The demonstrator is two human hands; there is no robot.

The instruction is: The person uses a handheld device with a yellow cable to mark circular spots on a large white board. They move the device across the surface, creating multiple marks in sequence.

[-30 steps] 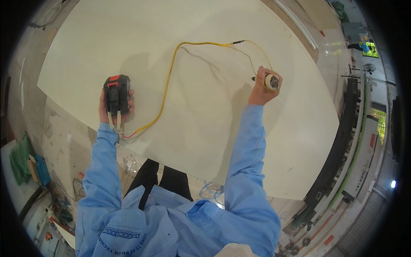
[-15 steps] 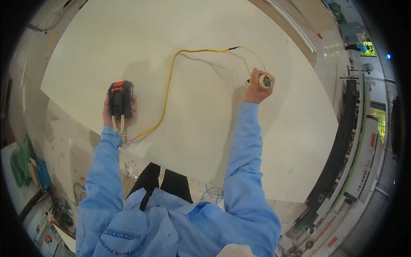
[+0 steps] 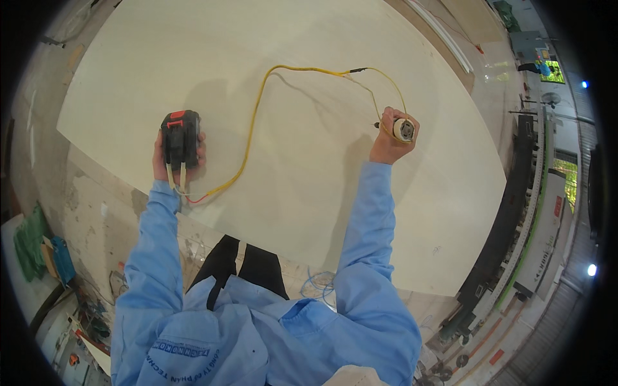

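My left hand (image 3: 158, 161) is wrapped round a black and red battery pack (image 3: 181, 138), held above the pale board (image 3: 302, 212). Two whitish leads (image 3: 183, 175) come out of the pack's near end and join a yellow cable (image 3: 248, 151) that arcs across to the right. Black tape (image 3: 356, 71) wraps the cable's far part, where it splits into two thin yellow wires (image 3: 394, 82). These wires run to a cream cylinder (image 3: 405, 130) with a grey, motor-like round end. My right hand (image 3: 389, 145) is closed round that cylinder; its other end is mostly hidden by the fingers.
The large board spreads out under both hands. At the right stands a long black and grey machine rail (image 3: 499, 225). Blue tubing (image 3: 320, 286) lies on the floor by the board's near edge. A person (image 3: 546, 68) is far off at the upper right.
My right hand has shifted slightly right and nearer, turning the cylinder's end a little. The battery pack sits slightly farther up in the view. Both hands keep their hold.
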